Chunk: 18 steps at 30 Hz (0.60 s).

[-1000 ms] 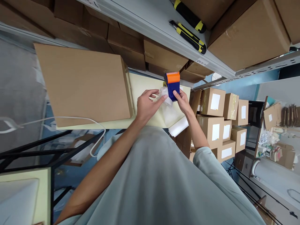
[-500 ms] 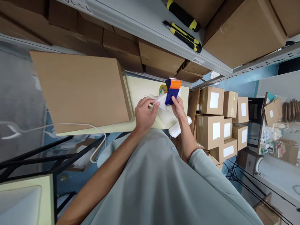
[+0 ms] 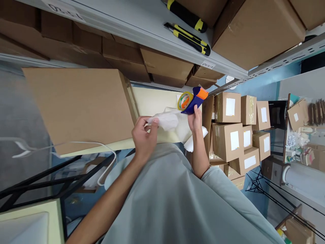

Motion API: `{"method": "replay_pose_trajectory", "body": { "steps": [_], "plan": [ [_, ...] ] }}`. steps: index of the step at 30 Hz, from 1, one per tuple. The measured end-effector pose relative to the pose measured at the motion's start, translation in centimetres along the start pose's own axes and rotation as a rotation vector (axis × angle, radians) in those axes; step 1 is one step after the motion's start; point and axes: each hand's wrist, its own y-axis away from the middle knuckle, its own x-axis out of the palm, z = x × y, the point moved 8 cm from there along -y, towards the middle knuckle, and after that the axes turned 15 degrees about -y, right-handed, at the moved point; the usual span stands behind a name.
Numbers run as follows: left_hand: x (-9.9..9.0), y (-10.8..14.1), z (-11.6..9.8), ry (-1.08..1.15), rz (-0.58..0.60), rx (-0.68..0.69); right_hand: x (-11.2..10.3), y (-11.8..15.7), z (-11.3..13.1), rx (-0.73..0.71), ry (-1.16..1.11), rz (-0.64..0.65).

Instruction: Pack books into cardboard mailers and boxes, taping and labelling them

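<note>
My left hand (image 3: 145,137) pinches one end of a crumpled white sheet (image 3: 167,120), which looks thin and soft. My right hand (image 3: 195,120) grips a blue and orange tape dispenser (image 3: 192,104), thumb on its blue body. A yellow-rimmed tape roll (image 3: 185,101) sits on the dispenser's left side. The sheet stretches from my left fingers to the dispenser's lower edge; whether it is stuck there I cannot tell. A white roll (image 3: 189,144) lies just below my right wrist, partly hidden by the forearm.
A large cardboard box (image 3: 81,101) covers the left of the cream table (image 3: 146,98). Above, a grey shelf (image 3: 142,25) carries box cutters (image 3: 189,39) and boxes. Stacked cartons (image 3: 228,142) stand at the right. A white cable (image 3: 101,145) hangs at the table's front edge.
My left hand has moved left and down, drawing the white sheet out. My right hand has shifted slightly right and tilted the dispenser, so the tape roll shows more fully.
</note>
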Motion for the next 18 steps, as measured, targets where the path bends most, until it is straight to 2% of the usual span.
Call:
{"method": "replay_pose_trajectory", "body": {
  "steps": [3, 6, 8, 10, 12, 14, 16, 18],
  "plan": [
    [0.7, -1.0, 3.1, 0.062, 0.061, -0.153, -0.5, -0.8, 1.6, -0.038, 0.024, -0.033],
    [0.5, -2.3, 5.6, 0.046, 0.073, -0.239, -0.7, -1.2, 3.1, -0.062, 0.039, -0.05],
    [-0.2, -3.1, 6.6, -0.053, 0.072, -0.236, -0.6, -1.2, 4.4, -0.091, 0.04, -0.041],
    [-0.9, -4.0, 6.5, -0.252, 0.111, -0.174, 0.1, -1.1, 5.6, -0.115, 0.058, -0.009],
    [-1.5, -4.8, 4.9, -0.453, 0.137, -0.041, 1.4, -1.0, 6.6, -0.121, 0.096, 0.051],
    [-2.1, -5.3, 1.6, -0.521, 0.098, 0.141, 3.4, -0.8, 7.4, -0.123, 0.139, 0.126],
    [-2.3, -5.6, -2.8, -0.442, 0.048, 0.303, 6.1, -0.5, 7.9, -0.133, 0.174, 0.209],
    [-2.2, -6.0, -7.2, -0.324, 0.036, 0.409, 9.4, -0.5, 8.4, -0.149, 0.204, 0.299]
  ]
}}
